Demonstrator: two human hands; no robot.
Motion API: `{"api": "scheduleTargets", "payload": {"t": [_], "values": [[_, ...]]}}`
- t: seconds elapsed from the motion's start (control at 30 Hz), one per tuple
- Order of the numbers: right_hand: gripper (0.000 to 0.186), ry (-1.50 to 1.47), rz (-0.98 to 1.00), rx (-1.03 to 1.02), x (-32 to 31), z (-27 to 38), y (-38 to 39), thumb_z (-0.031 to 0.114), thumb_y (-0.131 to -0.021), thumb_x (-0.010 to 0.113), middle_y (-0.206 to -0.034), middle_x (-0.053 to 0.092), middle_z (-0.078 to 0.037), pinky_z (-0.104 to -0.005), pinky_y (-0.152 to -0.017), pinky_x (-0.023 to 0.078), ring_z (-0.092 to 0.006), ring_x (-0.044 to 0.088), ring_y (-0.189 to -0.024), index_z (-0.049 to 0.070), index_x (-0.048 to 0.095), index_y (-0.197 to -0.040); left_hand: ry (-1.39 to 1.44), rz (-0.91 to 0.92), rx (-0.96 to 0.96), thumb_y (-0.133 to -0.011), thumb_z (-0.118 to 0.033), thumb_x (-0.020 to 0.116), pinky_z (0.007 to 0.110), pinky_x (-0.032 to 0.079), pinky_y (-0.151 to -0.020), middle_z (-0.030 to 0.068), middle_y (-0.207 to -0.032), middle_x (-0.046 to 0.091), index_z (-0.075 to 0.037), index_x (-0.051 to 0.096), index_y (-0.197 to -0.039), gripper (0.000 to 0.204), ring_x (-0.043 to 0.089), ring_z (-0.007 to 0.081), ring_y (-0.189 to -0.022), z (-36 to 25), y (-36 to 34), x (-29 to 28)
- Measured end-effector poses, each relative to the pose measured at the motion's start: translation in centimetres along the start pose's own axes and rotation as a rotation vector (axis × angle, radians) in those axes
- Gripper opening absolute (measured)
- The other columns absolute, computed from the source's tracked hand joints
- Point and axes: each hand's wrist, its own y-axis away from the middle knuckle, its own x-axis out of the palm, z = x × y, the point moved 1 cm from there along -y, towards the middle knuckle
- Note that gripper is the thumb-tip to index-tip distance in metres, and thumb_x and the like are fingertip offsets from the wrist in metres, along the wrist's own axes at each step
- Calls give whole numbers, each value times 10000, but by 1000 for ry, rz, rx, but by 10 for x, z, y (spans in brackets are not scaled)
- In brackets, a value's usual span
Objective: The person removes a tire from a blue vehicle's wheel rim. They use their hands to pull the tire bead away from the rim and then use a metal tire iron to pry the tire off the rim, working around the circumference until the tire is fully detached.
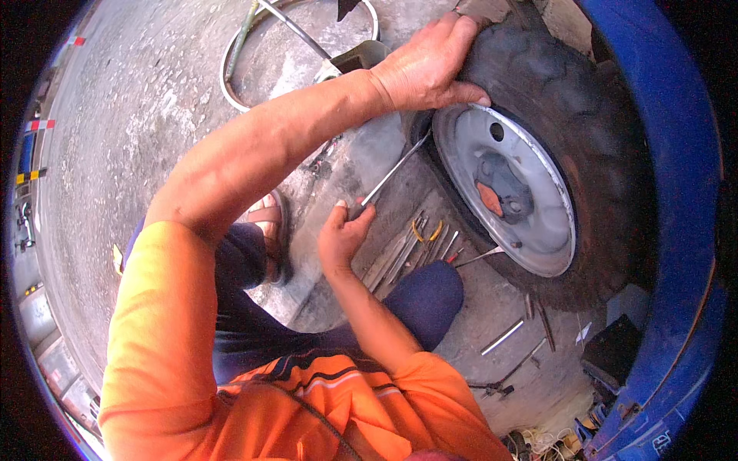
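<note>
A black treaded tyre [530, 69] on a silver-grey steel wheel rim [530, 184] stands at the right, its face turned toward me. My left hand [434, 65] grips the tyre's upper edge, fingers over the tread and thumb beside the rim. Lower down, my right hand [344, 234] is closed round the dark handle of a long screwdriver [396, 167]. Its metal shaft slants up to the tyre's near side by the rim's edge; the very tip is hard to make out. A thin metal piece [480, 256] sticks out from the lower rim edge.
Several hand tools [415, 246], some yellow-handled, lie on the concrete beside my knee. Loose metal rods [503, 338] lie below the tyre. Blue bodywork [684, 230] curves along the right. A hose loop [231, 77] lies at the top. My sandalled foot [269, 230] is at left.
</note>
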Motion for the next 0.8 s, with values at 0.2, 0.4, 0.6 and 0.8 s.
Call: {"api": "scheduleTargets", "payload": {"t": [0.2,0.4,0.6,0.8], "values": [[330,-25,-71,38,41,-3,-4,142,-890,518,-1034,503,-309,-472,-823,431,-447,541,-942,-38,388,-1135,-32,23,-2,-654,-358,809,498,430,-867,263,-1062,504,3,398,-1210,780,508,460,-1000,7,-1,2],[460,127,-41,181,141,-93,-72,183,-875,582,-1140,475,-353,-471,-896,420,-457,533,-1016,-37,340,-1198,72,81,-8,-672,-318,817,418,381,-1005,258,-1229,460,33,328,-1340,899,461,406,-1164,13,3,1],[604,-442,798,802,200,-114,-182,670,-867,443,-766,550,-90,-421,-652,437,-255,532,-688,72,526,-852,206,181,-409,-699,-271,803,424,299,-1084,302,-1356,361,45,178,-1420,1005,366,415,-1281,49,82,48],[536,42,423,-149,70,-109,-83,341,-856,623,-1192,523,-235,-414,-942,396,-327,535,-1085,-42,453,-1189,52,-136,-597,-745,-281,759,424,316,-1066,333,-1331,359,89,147,-1406,973,383,451,-1242,49,112,70]]}}
